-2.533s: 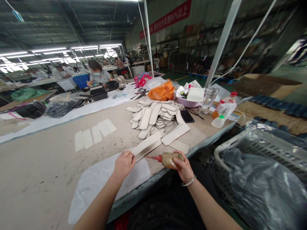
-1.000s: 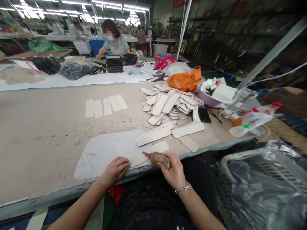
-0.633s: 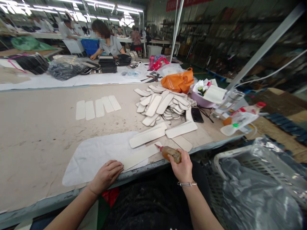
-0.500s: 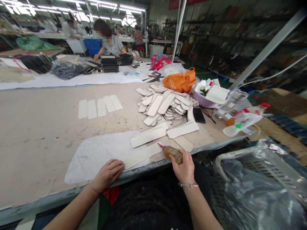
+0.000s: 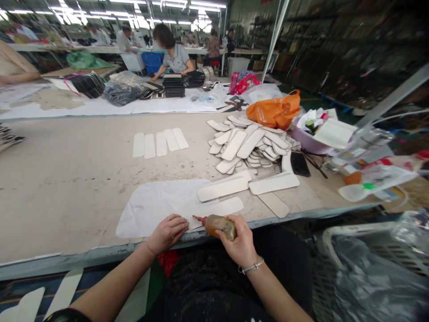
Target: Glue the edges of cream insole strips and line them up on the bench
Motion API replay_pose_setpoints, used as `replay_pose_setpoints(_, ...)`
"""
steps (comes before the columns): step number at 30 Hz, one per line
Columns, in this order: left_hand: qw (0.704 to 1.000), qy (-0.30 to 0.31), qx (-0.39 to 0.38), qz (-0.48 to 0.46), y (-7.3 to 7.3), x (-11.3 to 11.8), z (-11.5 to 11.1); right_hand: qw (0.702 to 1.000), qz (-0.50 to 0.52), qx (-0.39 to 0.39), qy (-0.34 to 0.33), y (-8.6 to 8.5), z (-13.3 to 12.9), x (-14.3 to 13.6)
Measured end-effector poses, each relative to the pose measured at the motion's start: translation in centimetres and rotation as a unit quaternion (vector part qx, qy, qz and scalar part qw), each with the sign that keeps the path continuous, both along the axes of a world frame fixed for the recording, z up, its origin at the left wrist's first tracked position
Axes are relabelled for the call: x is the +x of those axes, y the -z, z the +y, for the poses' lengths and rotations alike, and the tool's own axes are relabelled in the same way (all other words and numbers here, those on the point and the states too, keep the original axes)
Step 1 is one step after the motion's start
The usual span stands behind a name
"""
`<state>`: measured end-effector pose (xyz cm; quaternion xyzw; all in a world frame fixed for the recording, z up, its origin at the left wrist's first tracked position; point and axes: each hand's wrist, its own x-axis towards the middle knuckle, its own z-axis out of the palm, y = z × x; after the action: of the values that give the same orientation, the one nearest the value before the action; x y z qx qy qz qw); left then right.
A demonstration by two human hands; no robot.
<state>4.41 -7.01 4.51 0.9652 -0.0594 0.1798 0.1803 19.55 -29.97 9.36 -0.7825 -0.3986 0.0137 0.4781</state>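
Observation:
My right hand (image 5: 239,241) is wrapped round a bottle of amber liquid (image 5: 219,226), its red nozzle pointing left, low over the near end of a long cream strip (image 5: 228,205). On that same end rests my left hand (image 5: 169,233), palm down, fingers close together and pressing flat. Under the strip lies a white sheet (image 5: 144,208). Two more cream pieces (image 5: 223,188) (image 5: 275,182) lie just beyond, and a flat beige piece (image 5: 275,205) is to the right. Farther back is a heap of cream pieces with dark edges (image 5: 248,143).
Five cream pieces (image 5: 161,144) lie in a row on the table (image 5: 83,179). An orange bag (image 5: 275,112), lilac basin (image 5: 310,142) and black phone (image 5: 300,164) stand right. A crate (image 5: 358,230) is beside the table's edge. A person (image 5: 177,58) works across; another's arm (image 5: 16,67) shows far left.
The view has swung left, so the table things sit farther right. My right hand has brought the bottle left along the strip, from its far end to near my left hand.

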Motion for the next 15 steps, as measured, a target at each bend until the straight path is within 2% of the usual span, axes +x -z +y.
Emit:
replay_pose_setpoints(4, 1.000, 0.002, -0.001, 0.004, -0.1, 0.1, -0.1, 1.000, 0.007, -0.018, -0.016, -0.1, 0.5, -0.4)
replay_pose_setpoints(10, 1.000, -0.001, -0.015, 0.005, -0.6, 0.3, -0.3, 0.999, 0.027, -0.030, -0.030, -0.6, -0.6, -0.5)
replay_pose_setpoints(15, 1.000, 0.006, -0.014, 0.001, -0.9, 0.4, -0.3, 0.999, 0.022, -0.038, 0.025, -0.7, -2.5, 0.7)
